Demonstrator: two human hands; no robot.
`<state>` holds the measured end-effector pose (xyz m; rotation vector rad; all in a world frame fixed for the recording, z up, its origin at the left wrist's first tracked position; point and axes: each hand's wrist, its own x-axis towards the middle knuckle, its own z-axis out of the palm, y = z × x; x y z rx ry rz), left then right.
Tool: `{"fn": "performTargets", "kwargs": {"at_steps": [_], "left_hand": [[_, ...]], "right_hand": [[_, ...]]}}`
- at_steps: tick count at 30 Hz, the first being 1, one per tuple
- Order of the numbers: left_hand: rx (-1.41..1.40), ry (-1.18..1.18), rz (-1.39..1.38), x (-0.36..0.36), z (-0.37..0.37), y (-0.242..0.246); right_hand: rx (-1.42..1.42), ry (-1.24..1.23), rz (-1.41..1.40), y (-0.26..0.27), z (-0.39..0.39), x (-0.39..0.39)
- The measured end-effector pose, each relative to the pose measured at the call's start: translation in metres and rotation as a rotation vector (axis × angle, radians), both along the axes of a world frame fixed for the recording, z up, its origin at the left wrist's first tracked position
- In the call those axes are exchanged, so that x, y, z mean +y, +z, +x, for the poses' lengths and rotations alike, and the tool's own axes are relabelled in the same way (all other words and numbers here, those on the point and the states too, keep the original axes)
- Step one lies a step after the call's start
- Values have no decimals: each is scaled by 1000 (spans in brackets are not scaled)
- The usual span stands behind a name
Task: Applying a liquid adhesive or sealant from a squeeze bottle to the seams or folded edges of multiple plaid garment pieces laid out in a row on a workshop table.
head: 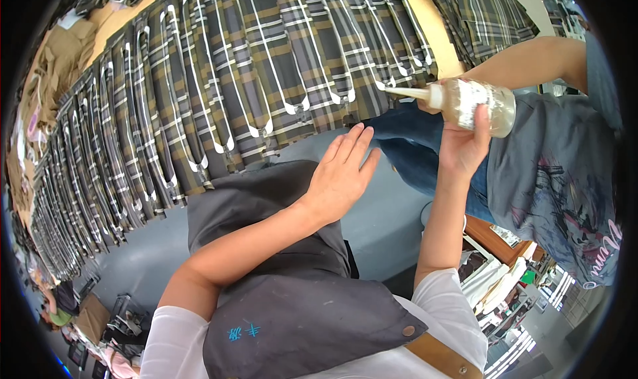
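In my right hand (466, 147) is a clear plastic squeeze bottle (491, 107) with a long thin nozzle, tipped nearly level. Its tip touches or almost touches the lower end of a white line on a plaid fabric piece (366, 97). Many such pieces overlap in a long row (199, 80), dark with olive, grey and white checks. White lines that look like glue run along them, thickening into blobs at the near ends. My left hand (344, 177) holds nothing, its fingers a little apart and their tips at the row's near edge.
Close on the right stands another person, whose forearm (528, 60) reaches behind the bottle. More plaid fabric (498, 20) is stacked beyond a strip of tan tabletop (426, 20). Brown cloth (65, 60) is heaped at the far left. Low at right is a wooden surface (498, 239).
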<state>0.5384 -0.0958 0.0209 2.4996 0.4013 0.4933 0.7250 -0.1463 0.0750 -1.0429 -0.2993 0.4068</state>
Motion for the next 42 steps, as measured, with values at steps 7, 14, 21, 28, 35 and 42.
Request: {"fn": "performTargets", "kwargs": {"at_steps": [7,14,21,28,35,42], "left_hand": [[-58,14,121,7,35,6],[43,9,206,11,48,0],[88,-8,268,13,48,-2],[116,-14,215,11,48,0],[136,-21,227,11,48,1],[139,-23,219,10,46,2]], "right_hand": [[-459,-106,-263,-17,13,-6],[-496,-108,-335,-18,11,-4],[-540,-95,-373,-24,14,-4],[-493,-83,-358,-27,13,-6],[-490,-112,-330,-25,14,-7],[-514,-111,-386,-21,15,-10]]}}
